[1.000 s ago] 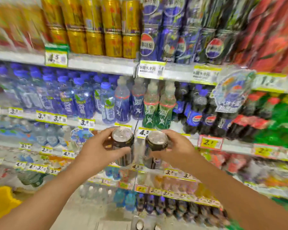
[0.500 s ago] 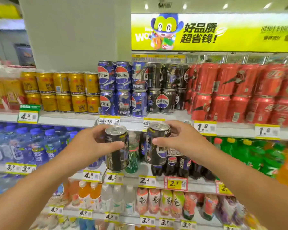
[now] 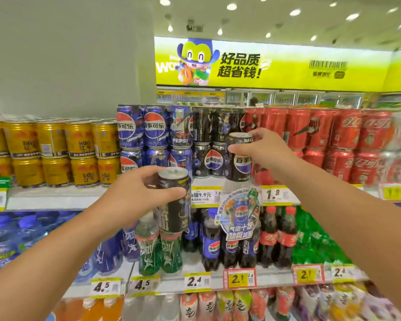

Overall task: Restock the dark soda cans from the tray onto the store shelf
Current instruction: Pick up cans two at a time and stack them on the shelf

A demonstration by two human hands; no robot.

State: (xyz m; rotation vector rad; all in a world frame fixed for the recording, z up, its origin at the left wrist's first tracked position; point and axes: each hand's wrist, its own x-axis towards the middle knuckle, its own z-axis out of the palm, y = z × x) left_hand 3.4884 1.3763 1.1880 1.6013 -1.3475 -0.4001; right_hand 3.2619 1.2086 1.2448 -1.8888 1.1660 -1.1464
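Cans: we hold two dark soda cans, one in each hand, both upright and both off the shelf.
Right can: it has risen from centre frame half a second ago to just right of centre, level with the lower row of dark cans on the top shelf; it sits just beside that row, at the gap next to the red cans.
Right hand: our fingers and thumb curl round the upper part of the right can, gripping it from the side.
Left can: it lags at centre frame, lower than the right one, its base in front of the bottles on the shelf below.
Left hand: our thumb and fingers are wrapped round the left can near its top.
Change: over the last second our view has swung up from the lower shelves to the can shelf, and the right arm has reached ahead of the left.
Meaning: we judge the right can is about to be set down first; the left waits its turn.
Tray: not in view now.
Risk: stacked cans beside the gap could be knocked if we push in crooked.
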